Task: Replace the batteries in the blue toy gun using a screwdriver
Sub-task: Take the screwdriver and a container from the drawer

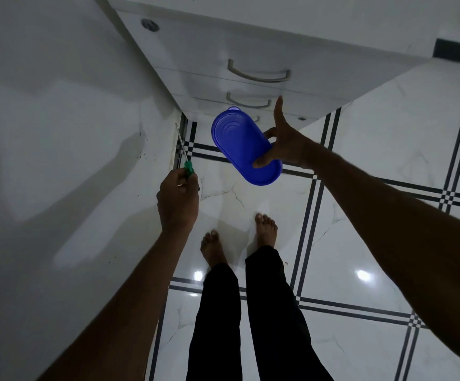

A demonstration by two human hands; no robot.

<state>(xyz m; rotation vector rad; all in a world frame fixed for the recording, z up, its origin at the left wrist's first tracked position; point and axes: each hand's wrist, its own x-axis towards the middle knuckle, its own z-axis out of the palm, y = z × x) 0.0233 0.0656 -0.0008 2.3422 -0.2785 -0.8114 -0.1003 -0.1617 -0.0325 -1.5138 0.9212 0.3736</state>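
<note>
Toy gun and batteries are nowhere in view: the left hand [178, 199] grips a green-handled screwdriver [184, 155], the right hand [283, 144] pinches a blue oval lid [240, 144] near the drawers [256, 78], so this looks like tool-gathering, and fetching the gun comes next.

I see a smooth blue plastic lid [246, 145], a screwdriver [184, 155] with translucent green plastic handle (metal shaft), and glossy marble-look floor tiles [374, 149].
</note>
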